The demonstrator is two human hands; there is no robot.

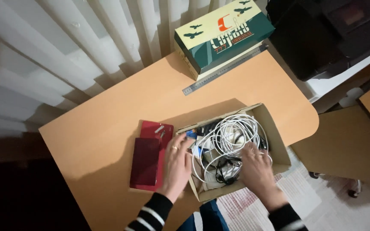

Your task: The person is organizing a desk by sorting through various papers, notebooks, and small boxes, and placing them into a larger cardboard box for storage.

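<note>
Red case [147,159] lies at 9 o'clock of the cardboard box [275,141] on the bench [120,107]. Left hand [177,164] flat on the box's rim, gripping nothing; right hand [257,164] spread on the white cable tangle [232,137] inside. Risk: looped cables snag, dragging the box toward the bench edge at 5 o'clock.

A single camera sits on the person's head and looks steeply down, close enough that both forearms enter from the bottom edge. It faces forward over the tan surface [108,128], which runs askew across the frame (the head is turned a little to it), toward the pale curtain [86,38] filling the top left. The open cardboard box [275,141] lies just below centre, nearest the lens. The far end of the surface and the floor [322,205] at lower right mark the view's limits.
</note>
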